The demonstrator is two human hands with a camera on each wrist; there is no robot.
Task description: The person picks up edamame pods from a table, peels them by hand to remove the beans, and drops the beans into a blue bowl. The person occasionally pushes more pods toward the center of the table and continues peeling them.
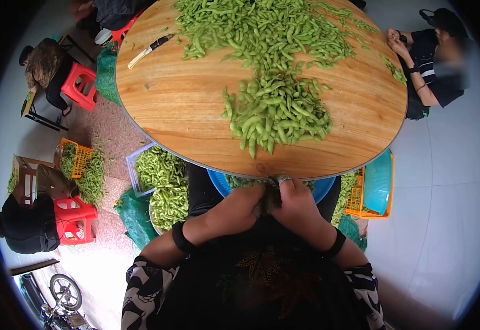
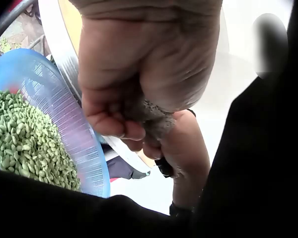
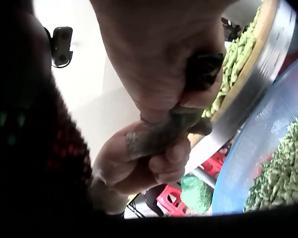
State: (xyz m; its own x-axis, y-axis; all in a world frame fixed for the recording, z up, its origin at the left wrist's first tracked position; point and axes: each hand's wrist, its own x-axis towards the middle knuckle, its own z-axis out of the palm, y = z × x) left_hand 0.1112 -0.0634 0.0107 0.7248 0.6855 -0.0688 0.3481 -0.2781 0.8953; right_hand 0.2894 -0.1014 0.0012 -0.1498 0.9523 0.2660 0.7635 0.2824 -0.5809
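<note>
My left hand (image 1: 239, 208) and right hand (image 1: 296, 202) meet at my lap, below the table's near edge. A black piece (image 3: 206, 69) like a handle is held in my right palm, its rest hidden by the fingers. Left fingers and thumb pinch a dark green soybean pod (image 3: 188, 119), mostly covered by both hands. Worn, speckled grey covering (image 2: 160, 124) wraps the thumb. Under the hands stands a blue basin (image 1: 323, 190), with shelled green beans (image 2: 30, 144) in it in the left wrist view.
A round wooden table (image 1: 174, 104) bears piled soybean pods (image 1: 278, 110) and a knife (image 1: 151, 50). Crates, including a lilac one (image 1: 132, 170) and an orange one (image 1: 389, 212), flank my legs. People sit around, some by red stools (image 1: 80, 88).
</note>
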